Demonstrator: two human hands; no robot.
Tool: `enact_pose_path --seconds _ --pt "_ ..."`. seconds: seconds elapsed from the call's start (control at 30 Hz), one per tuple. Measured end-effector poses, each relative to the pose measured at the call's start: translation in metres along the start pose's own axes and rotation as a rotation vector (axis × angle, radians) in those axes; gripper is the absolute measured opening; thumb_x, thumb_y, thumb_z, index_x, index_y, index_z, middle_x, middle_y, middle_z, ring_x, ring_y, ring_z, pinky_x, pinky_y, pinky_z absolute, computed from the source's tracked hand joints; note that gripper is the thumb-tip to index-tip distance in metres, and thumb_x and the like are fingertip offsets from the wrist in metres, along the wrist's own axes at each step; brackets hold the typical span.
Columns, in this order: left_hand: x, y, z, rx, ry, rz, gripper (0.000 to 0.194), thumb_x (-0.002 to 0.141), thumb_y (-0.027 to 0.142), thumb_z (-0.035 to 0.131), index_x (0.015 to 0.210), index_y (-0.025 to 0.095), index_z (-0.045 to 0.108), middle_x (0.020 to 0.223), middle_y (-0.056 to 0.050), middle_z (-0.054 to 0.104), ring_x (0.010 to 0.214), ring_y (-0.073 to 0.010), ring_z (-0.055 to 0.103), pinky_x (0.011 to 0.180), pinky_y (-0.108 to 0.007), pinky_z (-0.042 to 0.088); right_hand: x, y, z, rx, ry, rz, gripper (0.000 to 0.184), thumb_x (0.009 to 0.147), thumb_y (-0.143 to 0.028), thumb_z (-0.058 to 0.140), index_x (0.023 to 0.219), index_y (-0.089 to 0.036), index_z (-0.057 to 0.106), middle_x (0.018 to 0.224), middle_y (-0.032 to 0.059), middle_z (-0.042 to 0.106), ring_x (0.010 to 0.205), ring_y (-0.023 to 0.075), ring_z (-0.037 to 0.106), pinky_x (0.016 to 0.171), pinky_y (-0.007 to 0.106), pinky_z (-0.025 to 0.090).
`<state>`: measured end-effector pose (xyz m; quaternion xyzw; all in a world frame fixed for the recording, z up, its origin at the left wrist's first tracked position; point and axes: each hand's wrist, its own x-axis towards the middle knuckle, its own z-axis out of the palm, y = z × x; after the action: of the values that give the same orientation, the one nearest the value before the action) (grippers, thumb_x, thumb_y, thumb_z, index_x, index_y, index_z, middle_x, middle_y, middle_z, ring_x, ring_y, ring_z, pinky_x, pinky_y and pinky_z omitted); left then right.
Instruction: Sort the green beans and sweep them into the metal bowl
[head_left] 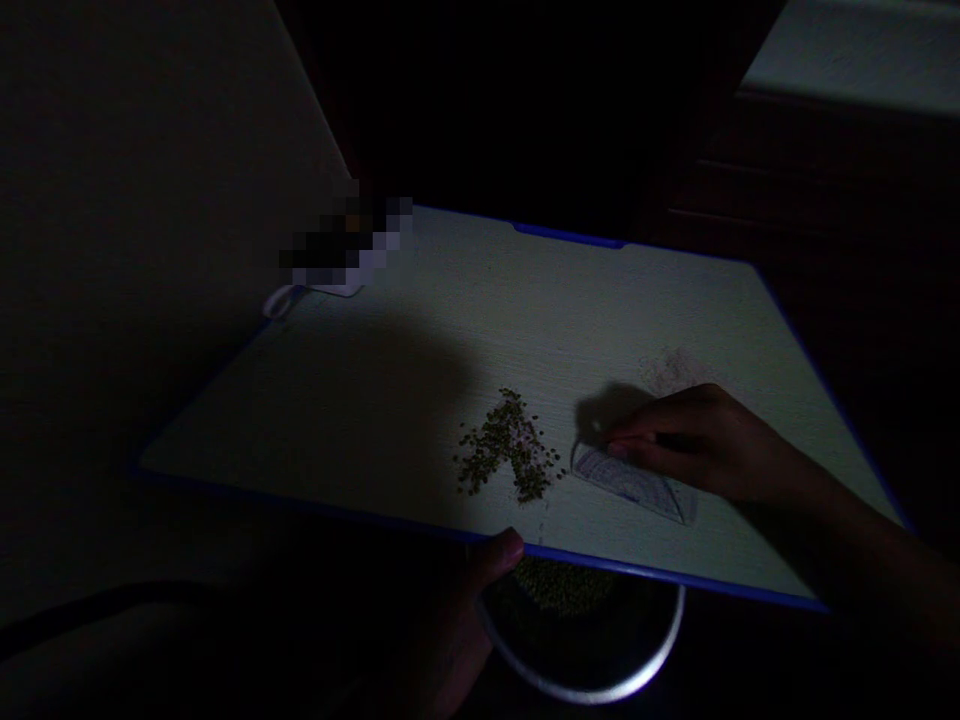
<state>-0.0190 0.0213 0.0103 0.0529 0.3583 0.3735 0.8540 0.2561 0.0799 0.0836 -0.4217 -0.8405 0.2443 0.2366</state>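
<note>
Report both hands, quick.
Left hand: thumb at the near edge of the board; grip cannot be told.
Right hand: closed, pinching a clear curved piece.

left hand (476, 610): gripping board (525, 310) | right hand (690, 440): pinching clear piece (634, 485) | seeds (499, 440): on board | bowl (600, 694): below

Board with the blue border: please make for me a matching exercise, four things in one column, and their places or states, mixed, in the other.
1. seed pile
2. bowl
3. left hand
4. pale powder

a. just beyond the right hand
b. thumb over the near edge of the board
c. on the board, left of the half-round piece
d. partly hidden by the board, with a shiny curved rim

Pairs: 1-c, 2-d, 3-b, 4-a
</note>
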Motion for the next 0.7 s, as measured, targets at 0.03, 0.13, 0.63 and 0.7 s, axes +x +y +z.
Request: enact_pose_path --seconds 0.03,0.13,0.63,0.7 --pt "0.000 0.000 0.000 0.000 0.006 -0.003 0.070 0.084 0.020 0.074 0.151 0.029 0.053 0.126 -0.008 0.079 0.139 -0.0369 0.056 0.119 -0.055 0.038 -0.001 0.002 -0.003 0.002 0.013 0.021 0.018 0.098 -0.028 0.067 0.102 -0.015 0.079 0.076 0.0031 0.079 0.059 0.0104 0.071 0.054 0.022 0.050" --pt "0.000 0.001 -0.003 -0.001 0.042 0.013 0.081 0.084 0.016 0.075 0.157 0.029 0.043 0.130 -0.007 0.077 0.136 -0.0349 0.059 0.119 -0.053 0.040 0.000 0.002 -0.005 0.017 0.069 0.060 0.020 0.097 -0.031 0.068 0.100 -0.014 0.080 0.071 0.0028 0.077 0.058 0.0114 0.070 0.053 0.023 0.050" --pt "0.005 -0.001 -0.009 -0.021 0.041 -0.011 0.081 0.088 0.019 0.072 0.160 0.026 0.036 0.132 -0.009 0.076 0.134 -0.0313 0.062 0.121 -0.051 0.037 0.013 -0.009 0.022 0.019 -0.013 -0.113 0.020 0.103 -0.027 0.059 0.109 -0.017 0.076 0.102 0.0082 0.079 0.093 0.0168 0.073 0.082 0.031 0.058" --pt "0.006 -0.002 -0.009 -0.031 0.019 -0.002 0.075 0.089 0.019 0.071 0.157 0.025 0.042 0.134 -0.009 0.075 0.136 -0.0316 0.060 0.122 -0.051 0.036 0.012 -0.012 0.021 0.058 -0.041 -0.150 0.018 0.102 -0.025 0.061 0.109 -0.017 0.076 0.099 0.0079 0.079 0.092 0.0166 0.072 0.081 0.031 0.057"
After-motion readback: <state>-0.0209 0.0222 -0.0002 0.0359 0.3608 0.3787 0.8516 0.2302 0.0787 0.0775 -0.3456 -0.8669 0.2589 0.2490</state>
